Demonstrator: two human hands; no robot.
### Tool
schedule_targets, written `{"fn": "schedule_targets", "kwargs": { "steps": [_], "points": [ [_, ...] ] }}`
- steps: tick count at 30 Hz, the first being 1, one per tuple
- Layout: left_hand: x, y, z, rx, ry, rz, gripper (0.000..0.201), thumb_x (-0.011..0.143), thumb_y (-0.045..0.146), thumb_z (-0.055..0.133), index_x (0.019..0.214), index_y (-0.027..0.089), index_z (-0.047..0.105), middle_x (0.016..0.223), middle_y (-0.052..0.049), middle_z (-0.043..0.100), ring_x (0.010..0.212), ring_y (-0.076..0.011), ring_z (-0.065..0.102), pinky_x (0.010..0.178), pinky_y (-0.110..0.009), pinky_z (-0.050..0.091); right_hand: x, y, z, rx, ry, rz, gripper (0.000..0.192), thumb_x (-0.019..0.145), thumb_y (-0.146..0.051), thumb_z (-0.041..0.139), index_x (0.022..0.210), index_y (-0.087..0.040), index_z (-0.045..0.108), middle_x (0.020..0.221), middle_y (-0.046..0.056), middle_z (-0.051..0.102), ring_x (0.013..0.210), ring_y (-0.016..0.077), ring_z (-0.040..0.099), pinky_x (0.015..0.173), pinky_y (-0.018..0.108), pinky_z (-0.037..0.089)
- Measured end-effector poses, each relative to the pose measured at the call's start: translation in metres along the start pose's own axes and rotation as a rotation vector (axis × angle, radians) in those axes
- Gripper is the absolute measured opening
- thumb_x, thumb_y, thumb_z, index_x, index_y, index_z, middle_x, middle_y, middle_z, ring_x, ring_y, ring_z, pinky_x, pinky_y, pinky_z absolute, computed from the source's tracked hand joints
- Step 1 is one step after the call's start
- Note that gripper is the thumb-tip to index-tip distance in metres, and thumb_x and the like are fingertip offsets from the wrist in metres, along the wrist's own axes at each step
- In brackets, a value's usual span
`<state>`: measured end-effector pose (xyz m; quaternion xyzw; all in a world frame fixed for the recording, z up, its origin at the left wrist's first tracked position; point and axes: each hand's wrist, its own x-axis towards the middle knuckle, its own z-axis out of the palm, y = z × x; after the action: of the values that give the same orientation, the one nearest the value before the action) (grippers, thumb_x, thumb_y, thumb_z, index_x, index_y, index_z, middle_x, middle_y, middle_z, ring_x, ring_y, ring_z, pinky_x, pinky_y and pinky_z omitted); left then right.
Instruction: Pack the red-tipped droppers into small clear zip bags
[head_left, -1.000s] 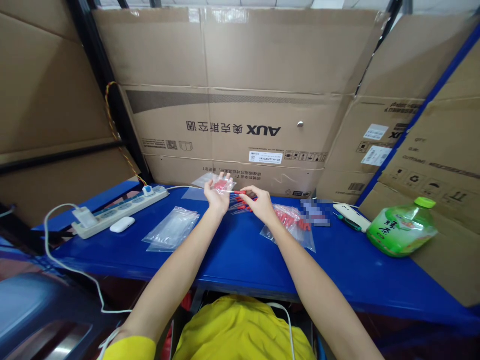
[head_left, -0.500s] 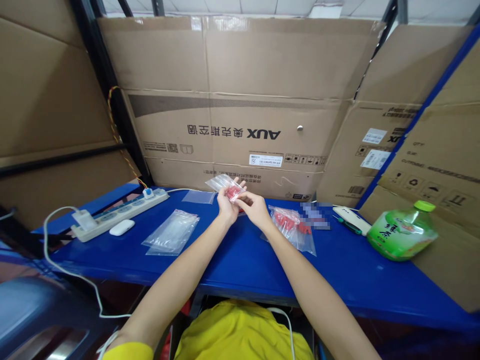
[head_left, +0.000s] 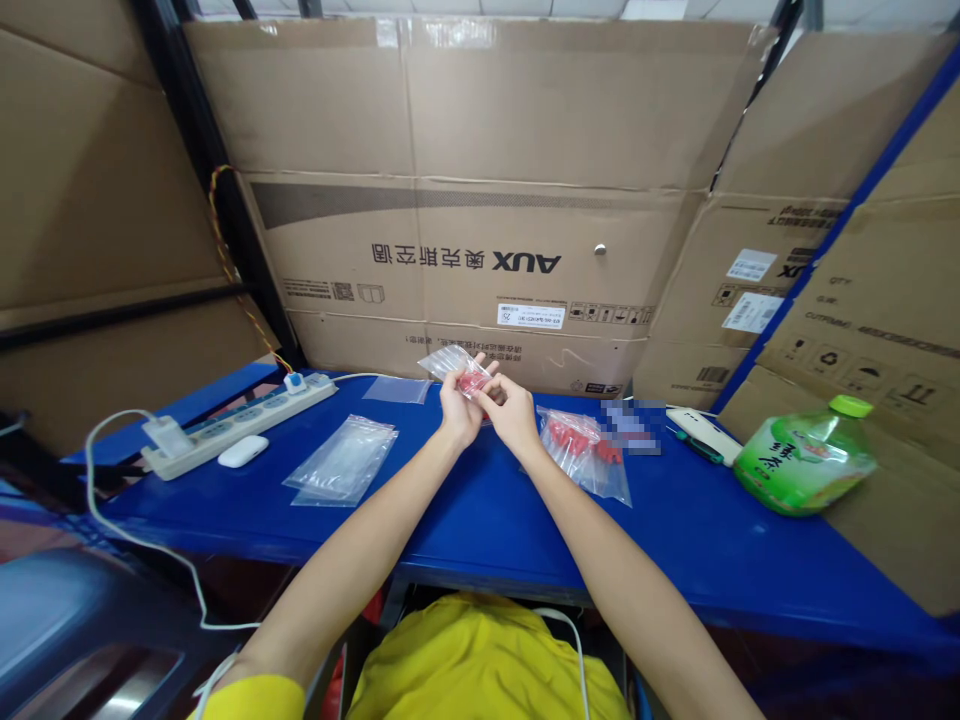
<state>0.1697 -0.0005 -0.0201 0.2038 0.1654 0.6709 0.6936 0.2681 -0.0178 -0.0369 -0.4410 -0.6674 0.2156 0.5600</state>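
Note:
A small clear plastic bag (head_left: 445, 361) with red pieces (head_left: 472, 383) showing through it is held up over the back of the table. My left hand (head_left: 459, 415) is closed around the bag from the left, its fingertips showing behind it. From the right, my right hand (head_left: 513, 408) pinches the bag's near edge with thumb and fingers. What exactly the red pieces are is too small to tell. Clear bags filled with red parts (head_left: 589, 452) lie just right of my right hand. Left of my hands are flat clear bags (head_left: 341, 460) and a single clear bag (head_left: 397, 390).
On the blue table (head_left: 480, 520), a power strip (head_left: 247, 425) and a white case (head_left: 243, 451) sit at the left. A green-labelled bottle (head_left: 806, 460) and a whitish tool with green edging (head_left: 703, 435) are at the right. A cardboard panel (head_left: 450, 120) stands behind.
Both hands have shifted slightly right with the bag, and my right fingers have moved a little along its edge. The whole view has tilted slightly.

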Motion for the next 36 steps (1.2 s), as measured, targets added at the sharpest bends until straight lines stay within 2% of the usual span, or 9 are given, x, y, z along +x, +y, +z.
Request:
{"fn": "schedule_targets", "kwargs": {
  "steps": [5,11,16,21,23,26,30,33,36],
  "points": [
    [0.0,-0.005,-0.002,0.053,-0.039,-0.029,0.049,0.093,0.032,0.049,0.134,0.013,0.068,0.129,-0.019,0.076,0.126,-0.0348,0.07,0.113,-0.054,0.051,-0.001,0.0,0.001,-0.073,0.039,0.043,0.019,0.084,-0.041,0.071,0.079,-0.025,0.064,0.077,-0.001,0.074,0.072,0.0192,0.067,0.075,0.029,0.05],
    [0.0,-0.009,-0.004,0.066,-0.037,-0.046,0.052,0.089,0.032,0.052,0.134,0.012,0.069,0.127,-0.019,0.076,0.127,-0.0357,0.07,0.116,-0.054,0.05,-0.001,-0.001,-0.001,-0.132,0.07,0.088,0.034,0.082,-0.049,0.074,0.069,-0.026,0.054,0.068,-0.003,0.067,0.065,0.0178,0.062,0.067,0.027,0.046],
    [-0.001,-0.002,0.0,0.001,-0.083,-0.072,0.054,0.086,0.029,0.051,0.134,0.01,0.068,0.131,-0.021,0.074,0.132,-0.0372,0.067,0.115,-0.054,0.051,0.0,-0.001,-0.001,-0.077,0.043,0.021,0.033,0.082,-0.045,0.074,0.071,-0.026,0.049,0.067,-0.005,0.063,0.062,0.0161,0.058,0.066,0.027,0.046],
    [-0.002,0.014,0.004,-0.077,-0.128,-0.002,0.061,0.079,0.02,0.048,0.138,0.01,0.063,0.143,-0.02,0.068,0.143,-0.0345,0.059,0.115,-0.05,0.053,0.005,-0.004,-0.016,-0.102,0.066,-0.114,0.012,0.092,-0.034,0.058,0.098,-0.025,0.059,0.085,0.0,0.066,0.071,0.0174,0.06,0.072,0.027,0.051],
    [-0.004,0.021,0.005,-0.085,-0.15,0.02,0.066,0.077,0.018,0.049,0.141,0.012,0.061,0.148,-0.02,0.065,0.147,-0.034,0.055,0.114,-0.049,0.054,0.008,-0.005,-0.026,-0.213,0.066,-0.144,0.031,0.09,-0.023,0.052,0.12,-0.023,0.061,0.107,0.005,0.069,0.084,0.0186,0.064,0.081,0.029,0.053],
    [-0.008,0.029,0.008,-0.08,-0.196,0.008,0.073,0.074,0.016,0.051,0.146,0.015,0.056,0.152,-0.018,0.062,0.149,-0.036,0.052,0.112,-0.053,0.055,0.012,-0.005,-0.039,-0.346,-0.051,-0.214,0.052,0.088,-0.014,0.051,0.138,-0.024,0.061,0.133,0.01,0.063,0.107,0.021,0.065,0.094,0.03,0.053],
    [-0.012,0.034,0.01,-0.025,-0.238,-0.053,0.078,0.072,0.018,0.053,0.15,0.014,0.054,0.154,-0.02,0.06,0.151,-0.04,0.048,0.11,-0.055,0.055,0.011,-0.002,-0.044,-0.401,-0.123,-0.303,0.034,0.098,-0.024,0.056,0.128,-0.024,0.071,0.131,0.01,0.065,0.12,0.0239,0.062,0.104,0.033,0.051],
    [-0.012,0.035,0.009,-0.001,-0.306,-0.108,0.079,0.072,0.021,0.052,0.151,0.013,0.053,0.153,-0.02,0.06,0.152,-0.0391,0.048,0.111,-0.053,0.054,0.008,0.0,-0.044,-0.405,-0.104,-0.345,0.026,0.104,-0.03,0.056,0.116,-0.026,0.078,0.122,0.009,0.07,0.118,0.0241,0.065,0.105,0.035,0.052],
    [-0.01,0.037,0.007,0.013,-0.364,-0.138,0.08,0.073,0.024,0.05,0.152,0.01,0.052,0.152,-0.02,0.062,0.15,-0.0366,0.05,0.113,-0.05,0.052,0.008,0.002,-0.044,-0.33,-0.064,-0.474,0.019,0.102,-0.03,0.062,0.105,-0.028,0.08,0.114,0.007,0.073,0.11,0.0235,0.068,0.1,0.036,0.055]
  ]
}}
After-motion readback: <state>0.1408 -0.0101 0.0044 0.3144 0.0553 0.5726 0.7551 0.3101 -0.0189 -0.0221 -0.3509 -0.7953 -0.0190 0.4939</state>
